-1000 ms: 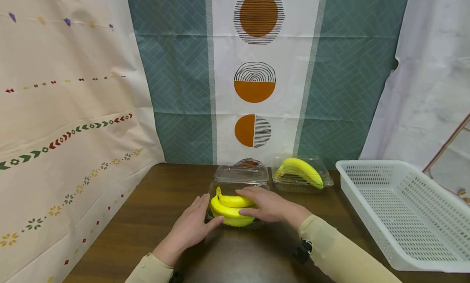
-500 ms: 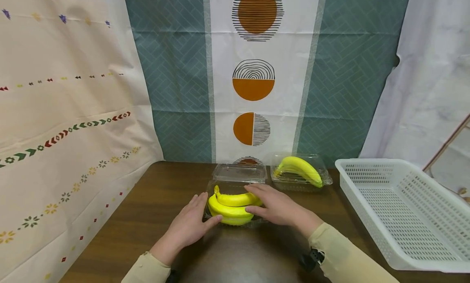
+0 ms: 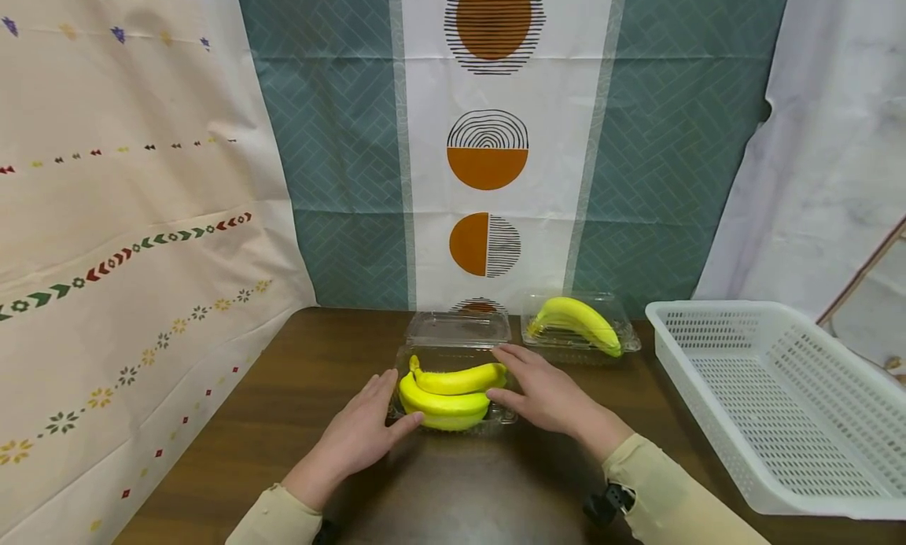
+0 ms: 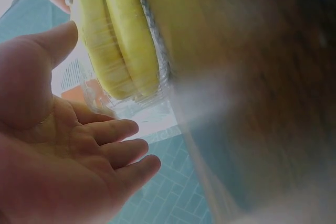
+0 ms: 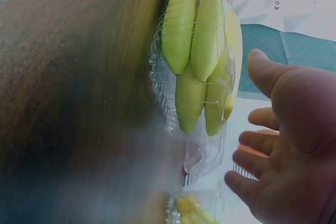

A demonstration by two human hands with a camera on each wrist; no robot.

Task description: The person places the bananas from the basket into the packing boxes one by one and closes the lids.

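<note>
Several yellow bananas [image 3: 444, 410] lie in a clear plastic clamshell container [image 3: 504, 416] with its lid [image 3: 460, 329] tipped back. My left hand [image 3: 357, 431] is at the container's left side, its fingers extended and thumb near the front banana. Whether that thumb touches is unclear. On the other side is my right hand [image 3: 550, 394], fingers extended and holding nothing; a gap separates it from the fruit in the right wrist view. There, greenish banana ends [image 5: 181, 35] show through the clear wall. The left wrist view shows two bananas [image 4: 100, 40] beside my left thumb [image 4: 60, 43].
At the back right of the brown table [image 3: 283, 395], a second clear container [image 3: 632, 342] holds more banana [image 3: 576, 321]. A white perforated basket [image 3: 753, 478] stands on the right. Patterned cloths [image 3: 340, 215] hang behind and at the sides.
My right hand has drawn back to the right from over the bananas, uncovering their right ends. The left hand stays almost in place at the container's left side.
</note>
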